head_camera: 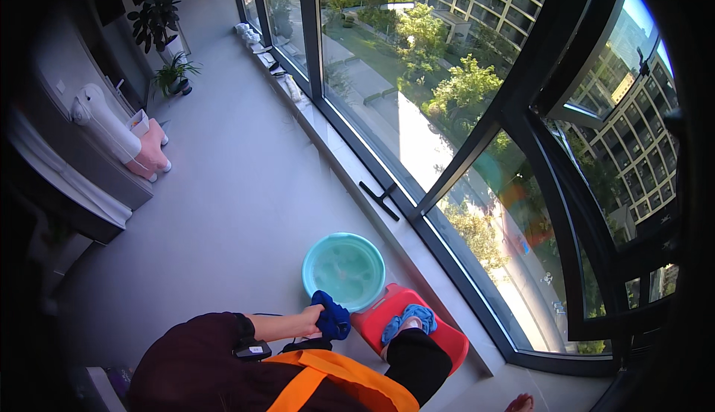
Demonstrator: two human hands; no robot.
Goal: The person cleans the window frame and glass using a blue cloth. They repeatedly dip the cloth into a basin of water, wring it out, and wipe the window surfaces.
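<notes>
My left hand (pixel 310 321) grips a dark blue cloth (pixel 334 316) at the near rim of a turquoise plastic basin (pixel 342 271). Cloudy water with some foam stands in the basin. At the bottom edge, far to the right, my right hand (pixel 522 403) is partly cut off; its fingers look extended and I see nothing in them. A red plastic stool (pixel 450 328) sits beside the basin. My foot rests on it, with a light blue fabric cover (pixel 425 316) bunched around it. An orange apron strap (pixel 301 378) crosses my dark clothing.
A black squeegee (pixel 381 201) lies on the low window ledge (pixel 341 149). Beyond it are tall windows, with an open sash (pixel 609 60) at upper right. Farther along the ledge lie white cloths (pixel 247 33). Potted plants (pixel 174 75) and a pink-and-white animal figure (pixel 125 138) stand leftward.
</notes>
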